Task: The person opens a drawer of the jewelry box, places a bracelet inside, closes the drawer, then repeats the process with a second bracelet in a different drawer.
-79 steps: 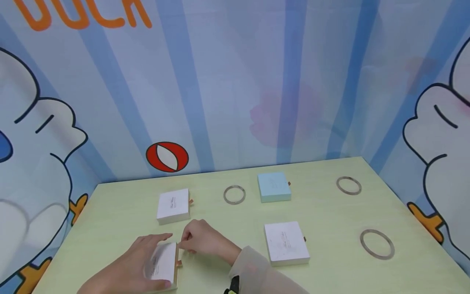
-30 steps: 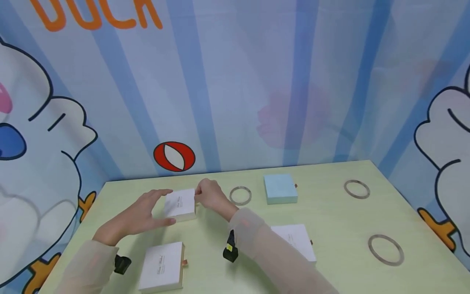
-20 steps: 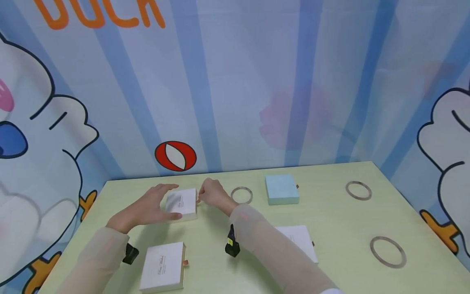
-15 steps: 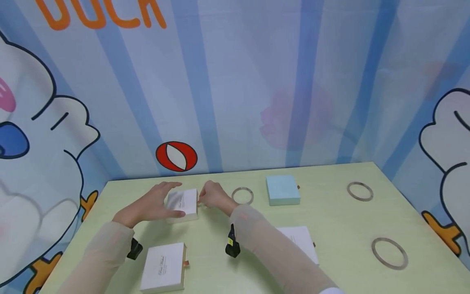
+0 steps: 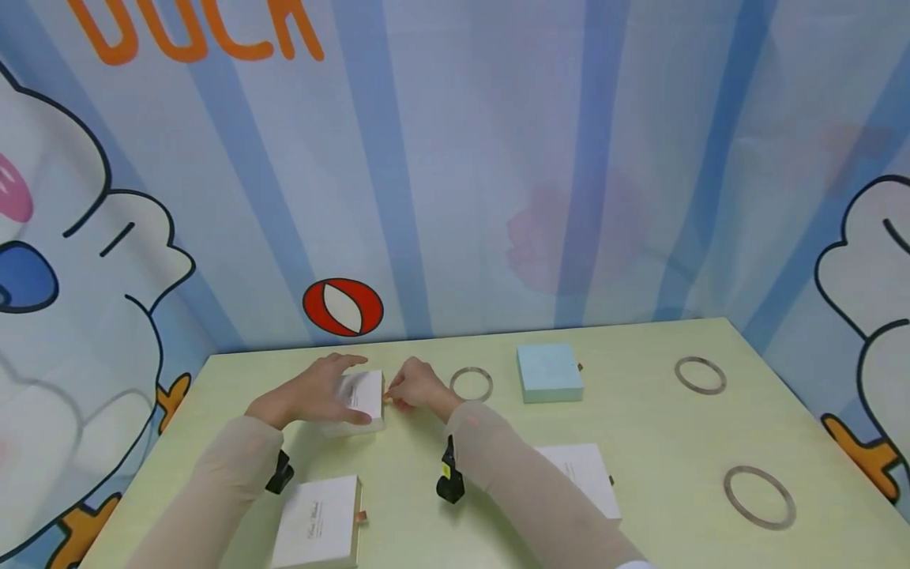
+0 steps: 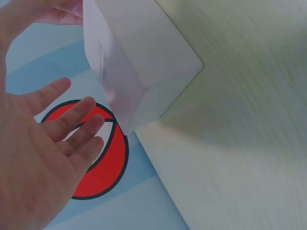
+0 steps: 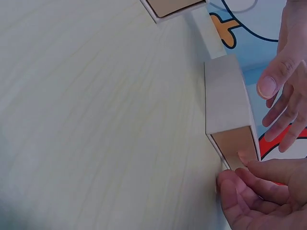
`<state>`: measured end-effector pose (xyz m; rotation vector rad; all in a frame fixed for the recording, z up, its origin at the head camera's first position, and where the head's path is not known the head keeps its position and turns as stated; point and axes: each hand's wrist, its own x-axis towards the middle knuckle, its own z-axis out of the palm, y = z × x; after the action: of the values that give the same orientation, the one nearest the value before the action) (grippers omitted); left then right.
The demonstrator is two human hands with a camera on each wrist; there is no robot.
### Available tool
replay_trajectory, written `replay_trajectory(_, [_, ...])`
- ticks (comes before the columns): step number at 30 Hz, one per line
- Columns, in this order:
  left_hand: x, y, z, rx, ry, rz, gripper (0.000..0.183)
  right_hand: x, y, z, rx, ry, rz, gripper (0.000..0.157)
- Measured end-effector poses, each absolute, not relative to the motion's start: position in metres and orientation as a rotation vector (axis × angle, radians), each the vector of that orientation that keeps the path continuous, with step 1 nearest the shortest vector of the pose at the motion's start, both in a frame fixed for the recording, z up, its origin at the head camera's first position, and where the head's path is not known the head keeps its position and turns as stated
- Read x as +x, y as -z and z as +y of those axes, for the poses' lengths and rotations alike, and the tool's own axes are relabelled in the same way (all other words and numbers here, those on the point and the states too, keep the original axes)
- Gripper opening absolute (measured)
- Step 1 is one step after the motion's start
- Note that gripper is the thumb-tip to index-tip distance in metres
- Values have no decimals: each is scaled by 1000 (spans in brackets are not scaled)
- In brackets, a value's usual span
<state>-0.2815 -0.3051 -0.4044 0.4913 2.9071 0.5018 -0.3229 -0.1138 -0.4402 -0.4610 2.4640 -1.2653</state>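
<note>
A white drawer box [image 5: 367, 393] with small printed lettering lies at the back left of the table. My left hand [image 5: 313, 391] hovers over its left part, fingers apart and thumb by the near edge, holding nothing; a gap shows between this hand and the box in the right wrist view. On the box's right end, my right hand [image 5: 418, 385] pinches a small orange ribbon tab [image 7: 243, 155] between thumb and forefinger. The drawer front [image 7: 230, 141] sits inside the sleeve. Closer to me lies another white box [image 5: 317, 521] with an orange tab.
A third white box [image 5: 577, 466], partly behind my right sleeve, lies to the right. Behind it is a light blue box [image 5: 550, 371]. Three flat rings lie about: one ring [image 5: 471, 369] beside my right hand, a second ring [image 5: 700, 359] at back right, a third ring [image 5: 750, 469] nearer.
Both hands have left the near white box and moved away from me to the back-left one. The left hand has since drifted rightward over it, while the right fingers settled on the tab.
</note>
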Motion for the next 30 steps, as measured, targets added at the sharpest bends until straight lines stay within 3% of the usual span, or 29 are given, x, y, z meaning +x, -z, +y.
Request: replay_trajectory(30, [-294, 419, -297, 455, -536, 2825, 88, -326, 455, -123, -495, 1334, 2475, 21])
